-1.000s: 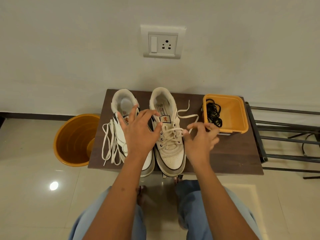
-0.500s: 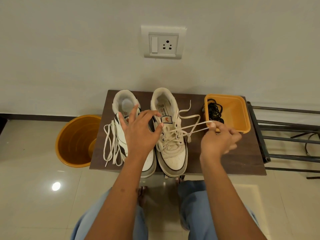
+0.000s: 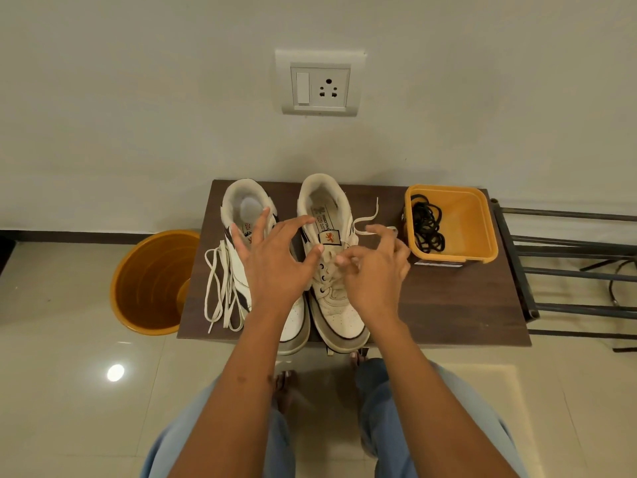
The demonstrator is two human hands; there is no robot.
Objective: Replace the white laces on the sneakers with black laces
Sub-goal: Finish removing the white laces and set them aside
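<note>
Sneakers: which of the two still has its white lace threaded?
The right-hand sneaker, under the right hand. The left-hand sneaker has bare eyelets; its removed white lace lies beside it.

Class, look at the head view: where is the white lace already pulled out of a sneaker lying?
The loose white lace lies on the table's left side, beside the left sneaker, near the orange bucket.

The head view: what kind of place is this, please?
Probably a room in a home, perhaps near the entrance. A wall socket sits above a small wooden table on a glossy tiled floor, and a metal rack like a shoe rack stands beside it.
</note>
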